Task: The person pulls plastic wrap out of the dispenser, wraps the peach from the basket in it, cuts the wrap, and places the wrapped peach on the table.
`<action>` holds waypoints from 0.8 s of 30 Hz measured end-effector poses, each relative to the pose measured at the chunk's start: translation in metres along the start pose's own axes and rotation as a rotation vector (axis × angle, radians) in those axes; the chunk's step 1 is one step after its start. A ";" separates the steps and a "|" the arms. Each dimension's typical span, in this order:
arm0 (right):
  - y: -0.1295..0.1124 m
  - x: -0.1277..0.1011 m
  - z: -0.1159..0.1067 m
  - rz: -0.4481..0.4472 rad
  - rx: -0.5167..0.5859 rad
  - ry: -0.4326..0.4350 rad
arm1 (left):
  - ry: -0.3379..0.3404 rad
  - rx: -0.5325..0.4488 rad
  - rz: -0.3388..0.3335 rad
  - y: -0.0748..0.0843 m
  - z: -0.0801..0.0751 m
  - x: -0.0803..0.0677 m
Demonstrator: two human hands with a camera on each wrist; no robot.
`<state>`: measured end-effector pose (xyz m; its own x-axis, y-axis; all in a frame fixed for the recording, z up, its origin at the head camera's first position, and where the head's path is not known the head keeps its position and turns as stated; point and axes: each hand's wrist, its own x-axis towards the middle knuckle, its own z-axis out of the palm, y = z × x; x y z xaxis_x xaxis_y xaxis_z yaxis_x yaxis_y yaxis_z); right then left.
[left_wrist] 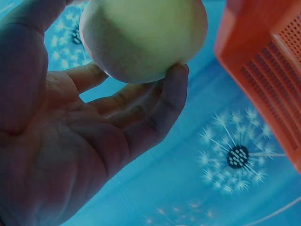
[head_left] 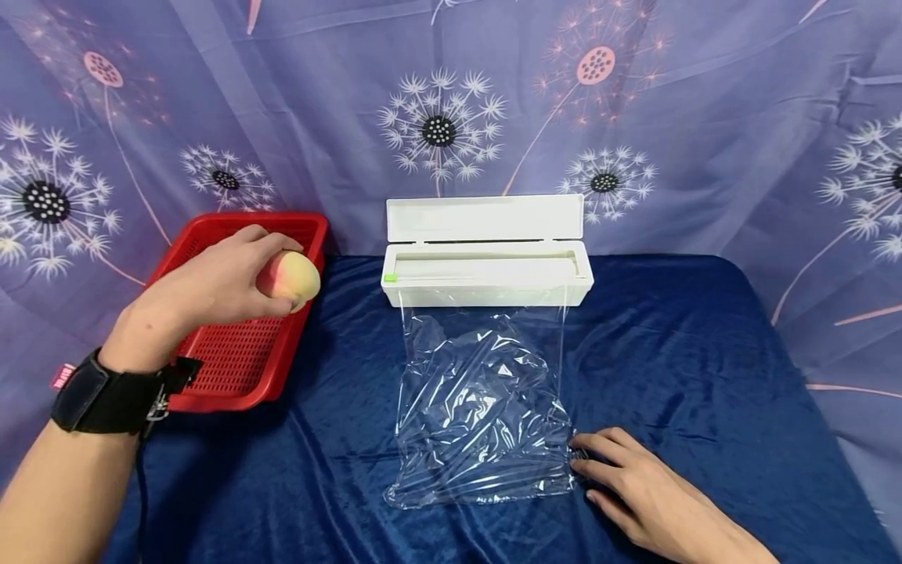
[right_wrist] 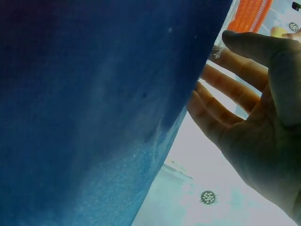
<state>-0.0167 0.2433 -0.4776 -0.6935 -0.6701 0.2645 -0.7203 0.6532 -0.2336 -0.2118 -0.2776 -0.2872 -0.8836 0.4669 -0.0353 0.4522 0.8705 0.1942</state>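
Head view shows the left hand (head_left: 218, 278) raised over a red basket (head_left: 278, 368), to the left of the white dispenser (head_left: 486, 270). Its grip pinches a peach (head_left: 299, 276), yellow with a red blush, between thumb and fingers; the fruit hangs over the basket's side nearest the dispenser. Contact of the fingertips is confirmed at the left wrist view. I note a black band (head_left: 113, 395) strapped round that wrist.

The dispenser stands on the blue-covered desk (head_left: 669, 368), lid up, with a green tab (head_left: 391, 278) at its front left end. Clear film (head_left: 486, 415) runs from the dispenser's front and lies wrinkled before it.

The right hand (head_left: 644, 489) is in front of the dispenser and to its right, at the film's near right corner. Grip spread: fingers extended, thumb apart, fingertips at the film's edge. I cannot tell how firmly they press. Behind the dispenser hangs a dandelion-print curtain (head_left: 317, 157).
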 end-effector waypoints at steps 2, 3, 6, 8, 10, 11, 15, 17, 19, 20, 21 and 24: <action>0.000 0.000 -0.001 -0.006 0.000 0.008 | 0.006 -0.008 0.024 0.007 0.003 0.002; 0.001 0.000 -0.001 -0.005 -0.001 0.010 | 0.003 -0.015 0.033 0.011 0.005 0.003; 0.001 0.000 -0.001 -0.009 -0.002 0.015 | -0.003 -0.022 0.056 0.023 0.010 0.005; 0.001 0.000 -0.001 -0.007 -0.005 0.010 | -0.014 -0.021 0.062 0.031 0.012 0.007; 0.001 -0.001 -0.001 -0.008 -0.006 0.000 | -0.024 -0.021 0.068 0.038 0.015 0.007; 0.001 -0.001 0.000 -0.010 -0.006 -0.004 | -0.028 -0.022 0.075 0.042 0.016 0.008; 0.000 -0.002 0.000 -0.009 -0.009 -0.013 | -0.042 -0.047 0.130 0.055 0.023 0.012; 0.000 -0.002 0.000 -0.005 -0.006 -0.017 | -0.043 -0.061 0.162 0.062 0.027 0.015; 0.000 -0.002 0.000 -0.002 -0.003 -0.018 | -0.043 -0.070 0.188 0.068 0.031 0.018; 0.000 -0.001 0.000 -0.003 -0.001 -0.017 | -0.043 -0.074 0.199 0.071 0.033 0.019; 0.000 -0.001 0.000 -0.005 -0.001 -0.017 | -0.042 -0.078 0.210 0.074 0.035 0.021; 0.000 -0.001 -0.001 -0.008 -0.006 -0.013 | -0.043 -0.087 0.235 0.082 0.041 0.025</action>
<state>-0.0160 0.2442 -0.4774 -0.6879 -0.6798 0.2544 -0.7257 0.6499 -0.2257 -0.1917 -0.1886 -0.3123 -0.7485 0.6628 -0.0206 0.6309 0.7214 0.2857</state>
